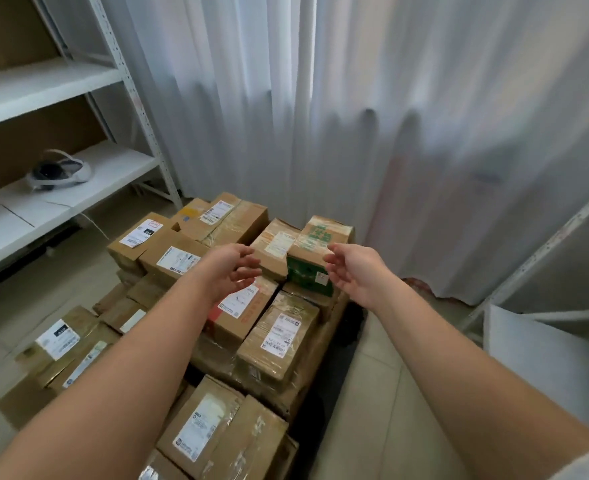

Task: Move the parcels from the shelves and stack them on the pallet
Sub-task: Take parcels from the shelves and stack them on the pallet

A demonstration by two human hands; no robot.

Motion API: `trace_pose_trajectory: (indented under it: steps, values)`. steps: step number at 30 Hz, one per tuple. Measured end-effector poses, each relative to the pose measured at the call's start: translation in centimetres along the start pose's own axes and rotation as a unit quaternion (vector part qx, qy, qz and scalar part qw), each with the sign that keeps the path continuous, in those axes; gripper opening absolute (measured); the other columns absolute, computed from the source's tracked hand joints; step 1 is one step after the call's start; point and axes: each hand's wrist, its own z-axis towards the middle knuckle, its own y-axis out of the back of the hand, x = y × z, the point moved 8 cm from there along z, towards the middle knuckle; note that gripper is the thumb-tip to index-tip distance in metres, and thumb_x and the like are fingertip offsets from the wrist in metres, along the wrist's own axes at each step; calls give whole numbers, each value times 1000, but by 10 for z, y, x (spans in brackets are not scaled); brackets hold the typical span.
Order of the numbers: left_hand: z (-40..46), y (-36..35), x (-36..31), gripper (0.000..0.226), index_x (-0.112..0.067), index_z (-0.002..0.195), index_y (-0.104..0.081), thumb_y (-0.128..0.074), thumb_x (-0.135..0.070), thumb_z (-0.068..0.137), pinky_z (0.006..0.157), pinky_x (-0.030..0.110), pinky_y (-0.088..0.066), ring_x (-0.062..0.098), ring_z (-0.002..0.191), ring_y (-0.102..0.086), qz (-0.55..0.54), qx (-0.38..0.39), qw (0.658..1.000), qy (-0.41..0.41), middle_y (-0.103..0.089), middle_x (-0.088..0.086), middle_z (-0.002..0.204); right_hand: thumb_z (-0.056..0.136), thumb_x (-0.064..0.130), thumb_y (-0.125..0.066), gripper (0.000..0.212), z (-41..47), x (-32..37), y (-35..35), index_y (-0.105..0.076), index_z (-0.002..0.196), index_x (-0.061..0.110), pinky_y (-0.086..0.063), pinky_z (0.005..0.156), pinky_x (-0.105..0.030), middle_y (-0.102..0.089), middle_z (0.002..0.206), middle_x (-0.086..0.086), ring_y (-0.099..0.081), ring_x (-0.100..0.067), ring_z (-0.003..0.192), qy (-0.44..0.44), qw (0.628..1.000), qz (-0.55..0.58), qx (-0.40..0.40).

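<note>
Several taped brown cardboard parcels lie stacked in a low pile on the floor; the pallet beneath them is hidden. At the pile's far end a brown parcel (pixel 275 247) and a green-printed parcel (pixel 317 252) sit side by side on top. My left hand (pixel 231 266) hovers just left of them with its fingers loosely curled and holds nothing. My right hand (pixel 353 268) hovers just right of the green-printed parcel, fingers relaxed, holding nothing. Both forearms reach out over the pile. A parcel with red print (pixel 241 308) lies under my left hand.
A white metal shelf unit (pixel 43 81) stands on the left; its lower board carries a white headset (pixel 59 171). Part of another white shelf frame (pixel 545 258) stands on the right. A white curtain (pixel 355 116) hangs behind the pile. Pale tiled floor (pixel 383 393) runs along the right.
</note>
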Motion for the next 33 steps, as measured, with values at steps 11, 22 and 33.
trace_pose_trajectory:
  steps: [11, 22, 33]
  values:
    - [-181, -76, 24, 16, -10, 100, -66, -51, -12, 98, 78, 36, -54, 23, 90, -70, -28, 146, 987, -59, -73, 8, 97, 100, 15, -45, 19, -191, -22, 89, -62, 92, 11, -43, 55, -21, -62, 74, -4, -51, -12, 62, 156, 978, 136, -32]
    - [-364, -60, 14, 18, -13, 101, -66, -50, -9, 95, 83, 29, -55, 18, 82, -68, -24, 261, 949, -175, -71, 1, 89, 102, 30, -43, 31, -389, -34, 103, -64, 84, 16, -39, 48, -18, -64, 69, 2, -49, -8, 52, 315, 937, 106, -105]
    - [-520, -13, 90, 16, -14, 101, -67, -54, -12, 94, 75, 24, -54, 14, 74, -63, 23, 447, 875, -183, -68, -1, 83, 100, 20, -46, 25, -618, -153, 96, -63, 83, 12, -39, 54, -22, -61, 66, -1, -48, -11, 56, 418, 840, 165, -304]
